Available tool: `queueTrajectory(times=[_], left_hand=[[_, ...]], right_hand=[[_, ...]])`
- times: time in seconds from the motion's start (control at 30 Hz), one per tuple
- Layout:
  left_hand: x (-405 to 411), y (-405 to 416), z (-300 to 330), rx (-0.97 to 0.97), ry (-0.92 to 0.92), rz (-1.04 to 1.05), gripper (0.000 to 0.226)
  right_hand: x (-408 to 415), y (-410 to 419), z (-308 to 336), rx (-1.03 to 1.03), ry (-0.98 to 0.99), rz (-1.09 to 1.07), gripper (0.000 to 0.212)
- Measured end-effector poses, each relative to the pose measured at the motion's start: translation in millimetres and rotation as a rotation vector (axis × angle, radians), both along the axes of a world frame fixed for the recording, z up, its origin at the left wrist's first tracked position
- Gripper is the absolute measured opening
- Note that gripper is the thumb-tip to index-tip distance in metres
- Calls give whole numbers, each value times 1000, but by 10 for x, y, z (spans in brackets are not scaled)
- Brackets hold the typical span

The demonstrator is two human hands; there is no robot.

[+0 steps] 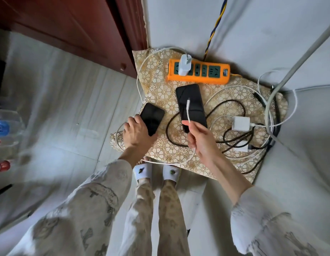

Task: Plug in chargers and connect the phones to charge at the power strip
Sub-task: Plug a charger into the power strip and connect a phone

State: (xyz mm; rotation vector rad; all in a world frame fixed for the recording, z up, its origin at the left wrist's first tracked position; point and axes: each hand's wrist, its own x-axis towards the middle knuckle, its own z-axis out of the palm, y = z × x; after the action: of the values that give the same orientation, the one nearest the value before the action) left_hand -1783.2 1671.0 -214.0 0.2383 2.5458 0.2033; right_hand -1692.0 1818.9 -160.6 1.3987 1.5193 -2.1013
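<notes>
An orange power strip [206, 78] lies at the back of a floral cloth [164, 145]. A white charger [185, 65] is plugged into the strip near its left end, and its white cable loops left round the cloth. My left hand [136, 133] grips the near end of a small black phone [154, 117]. My right hand [199, 137] pinches the white cable's plug end [188, 109] and holds it up over a larger black phone [191, 106] lying flat. A second white charger [240, 123] and a third one [242, 146] lie unplugged at the right.
Black and white cables [232, 111] tangle over the cloth's right half. A grey pole [297, 60] slants across the right. A dark red wooden door [86, 26] stands at the back left. My feet in white slippers [156, 172] are at the cloth's near edge.
</notes>
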Motion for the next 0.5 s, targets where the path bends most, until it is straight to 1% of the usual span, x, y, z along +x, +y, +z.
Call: queueTrajectory(times=[0.03,0.13,0.17,0.2,0.23,0.27,0.33,0.37,0.5], left_hand=[[-66,-29,11,25,-38,13,81],[-254,-108,112,216,-220,199,82],[-284,-131,172,267,-250,211,82],[-295,-147,240,301,-263,168,82],[-293,-157,330,328,-271,82,80],[-287,-156,426,354,-281,-23,78],[-248,-137,607,389,-308,-224,74],[-228,-127,681,394,-315,-299,75],[-250,-105,948,383,-273,-475,83]], right_hand=[[-38,8,21,-9,-17,-2,21],[-159,79,73,-99,-84,-56,16],[-188,109,84,-100,-98,-27,14],[-218,134,92,-76,-108,35,12],[-258,146,122,-57,-110,96,15],[-302,155,159,-49,-106,134,22],[-391,179,252,-49,-89,145,36],[-421,197,291,-40,-66,167,37],[-416,279,486,45,-23,336,17]])
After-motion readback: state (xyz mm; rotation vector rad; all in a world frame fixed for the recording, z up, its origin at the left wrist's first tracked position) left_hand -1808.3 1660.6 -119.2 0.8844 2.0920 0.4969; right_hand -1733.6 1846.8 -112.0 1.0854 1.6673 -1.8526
